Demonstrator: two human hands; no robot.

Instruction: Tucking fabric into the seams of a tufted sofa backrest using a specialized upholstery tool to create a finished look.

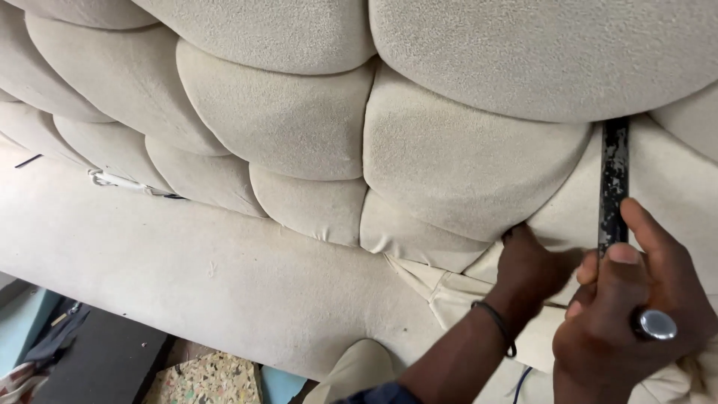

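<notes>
at the far left a white strap (120, 182) pokes out from the seam where the tufted cushion (284, 127) meets the flat cream panel (187, 277), and below the panel's edge lie a dark mat (105, 359) and a slab of speckled foam (206, 380) on the floor. the cushion's rounded pads bulge toward the camera, with deep seams running between them, and the work sits at the right end of the lowest row. there the left hand (532, 265), a dark band (497, 325) on its wrist, pushes into the crease just under a pad; its fingers are buried in the fold, so i cannot tell whether they pinch the cloth or only press it, but the placing seems meant to hold the loose fabric (449, 288) taut and open the seam. just beside it the right hand (636, 307), wearing a large silver ring (657, 324), has its fingers closed round a dark, scuffed rod (613, 187). the rod stands nearly upright, its lower end in the fist and its upper end vanishing under the pad above, likely so that it can tuck cloth deep into that seam.
</notes>
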